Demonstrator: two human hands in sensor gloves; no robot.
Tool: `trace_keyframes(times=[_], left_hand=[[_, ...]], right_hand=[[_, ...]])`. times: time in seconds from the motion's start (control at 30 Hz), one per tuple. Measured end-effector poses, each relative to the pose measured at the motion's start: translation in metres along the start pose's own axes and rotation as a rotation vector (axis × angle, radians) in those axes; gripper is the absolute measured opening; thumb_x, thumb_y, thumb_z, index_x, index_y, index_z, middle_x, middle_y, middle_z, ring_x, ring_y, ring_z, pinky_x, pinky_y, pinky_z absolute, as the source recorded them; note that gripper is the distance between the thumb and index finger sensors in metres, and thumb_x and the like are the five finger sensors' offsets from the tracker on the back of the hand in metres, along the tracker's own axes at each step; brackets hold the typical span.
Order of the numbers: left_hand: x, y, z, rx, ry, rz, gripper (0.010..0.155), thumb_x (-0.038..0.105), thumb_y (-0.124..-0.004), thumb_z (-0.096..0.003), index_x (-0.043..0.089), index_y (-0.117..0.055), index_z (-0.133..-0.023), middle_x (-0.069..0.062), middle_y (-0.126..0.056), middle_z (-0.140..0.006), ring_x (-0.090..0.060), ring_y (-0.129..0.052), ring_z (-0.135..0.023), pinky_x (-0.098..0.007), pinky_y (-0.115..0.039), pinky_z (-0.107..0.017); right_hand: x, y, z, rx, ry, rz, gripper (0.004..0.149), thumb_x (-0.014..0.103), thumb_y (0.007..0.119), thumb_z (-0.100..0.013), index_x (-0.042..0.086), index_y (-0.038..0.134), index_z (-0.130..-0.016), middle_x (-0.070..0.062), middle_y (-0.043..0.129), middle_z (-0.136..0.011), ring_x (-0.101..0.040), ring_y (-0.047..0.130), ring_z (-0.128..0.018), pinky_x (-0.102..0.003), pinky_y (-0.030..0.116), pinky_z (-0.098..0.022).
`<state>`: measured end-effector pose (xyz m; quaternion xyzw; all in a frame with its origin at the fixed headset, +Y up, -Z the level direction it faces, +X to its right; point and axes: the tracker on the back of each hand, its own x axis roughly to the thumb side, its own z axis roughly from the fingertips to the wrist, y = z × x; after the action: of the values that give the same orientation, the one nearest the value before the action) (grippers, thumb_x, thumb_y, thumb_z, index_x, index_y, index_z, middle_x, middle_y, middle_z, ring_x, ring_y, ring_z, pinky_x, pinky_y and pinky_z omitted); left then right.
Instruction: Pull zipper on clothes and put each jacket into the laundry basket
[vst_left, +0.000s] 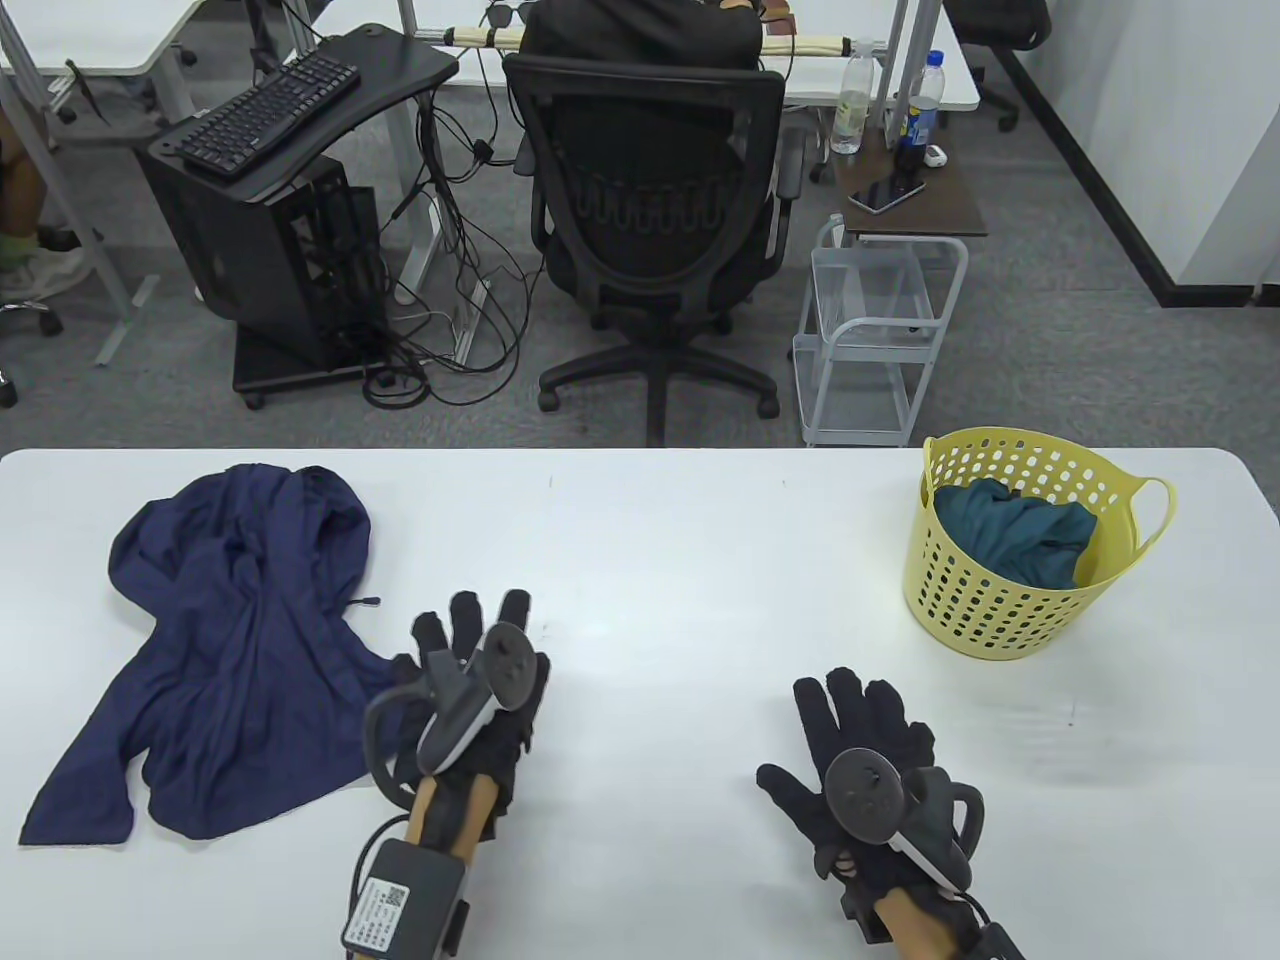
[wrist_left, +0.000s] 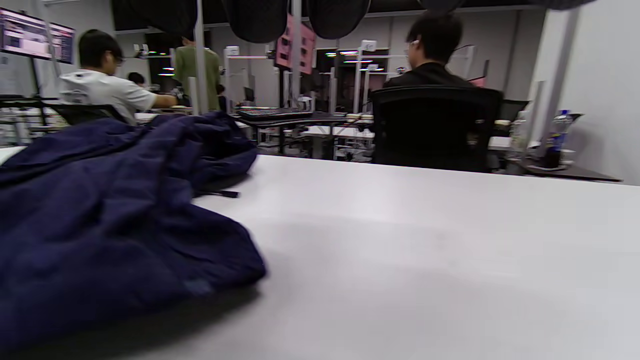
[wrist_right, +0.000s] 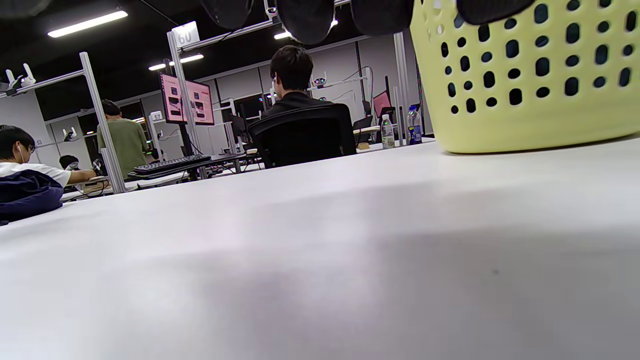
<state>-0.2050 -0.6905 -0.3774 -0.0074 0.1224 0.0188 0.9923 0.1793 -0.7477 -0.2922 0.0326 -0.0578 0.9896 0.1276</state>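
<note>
Left hand (vst_left: 480, 670): gloved, fingers straight and spread, holding nothing. Lies over the table (vst_left: 660, 560) at near centre-left, just beside the right edge of the navy jacket (vst_left: 240, 650); whether it touches the cloth cannot be told.

Right hand (vst_left: 860, 760): gloved, fingers spread flat, thumb out to the left, holding nothing. Over the table at near right, well apart from the left hand and nearer than the basket (vst_left: 1020, 550).

Navy jacket: spread crumpled on the left part of the table, hood at the far end, a sleeve trailing to the near left corner. A small dark zipper pull (vst_left: 368, 602) sticks out at its right edge. In the left wrist view it fills the left side as a rumpled heap (wrist_left: 100, 220).

Basket: yellow, perforated, upright at the far right of the table, handle on its right side. In the right wrist view its wall (wrist_right: 525, 90) fills the upper right.

Teal jacket (vst_left: 1015, 540): bunched inside the basket.

Beyond the table: office chair (vst_left: 650, 230), keyboard (vst_left: 260, 110) on a stand, wire trolley (vst_left: 875, 340), two bottles (vst_left: 885, 100) on a side table.
</note>
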Motion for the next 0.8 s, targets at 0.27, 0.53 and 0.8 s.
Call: trace_keyframes(times=[0.27,0.53,0.8], left_hand=[[-0.127,-0.032,-0.073,-0.247,0.370,0.228,0.094,0.081,-0.068,-0.0346,0.058,-0.005,-0.101,0.006,-0.001,-0.121,-0.031,-0.007,-0.111,-0.064,-0.028,-0.077],[-0.197,-0.088,-0.094,-0.471,0.518,0.240,0.110,0.078,-0.079,-0.0297,0.057,0.010,-0.091,0.003,0.015,-0.111,-0.032,-0.014,-0.112,-0.062,-0.031,-0.077],[-0.204,-0.075,-0.101,-0.430,0.459,0.165,0.095,0.063,-0.086,-0.0313,0.049,-0.028,-0.106,0.009,-0.035,-0.118,-0.024,-0.048,-0.099,-0.054,-0.054,-0.073]], right_hand=[[-0.001,0.004,-0.003,0.027,0.012,0.019,0.088,0.081,0.057,-0.043,0.037,0.031,-0.114,-0.003,0.032,-0.127,-0.048,0.035,-0.112,-0.077,0.040,-0.070],[0.000,0.005,-0.003,0.040,0.011,0.029,0.088,0.080,0.057,-0.043,0.037,0.031,-0.114,-0.003,0.033,-0.126,-0.048,0.035,-0.112,-0.076,0.040,-0.070],[0.008,0.007,0.000,0.049,-0.023,0.065,0.086,0.078,0.059,-0.044,0.036,0.033,-0.114,-0.003,0.034,-0.126,-0.048,0.038,-0.111,-0.075,0.042,-0.070]])
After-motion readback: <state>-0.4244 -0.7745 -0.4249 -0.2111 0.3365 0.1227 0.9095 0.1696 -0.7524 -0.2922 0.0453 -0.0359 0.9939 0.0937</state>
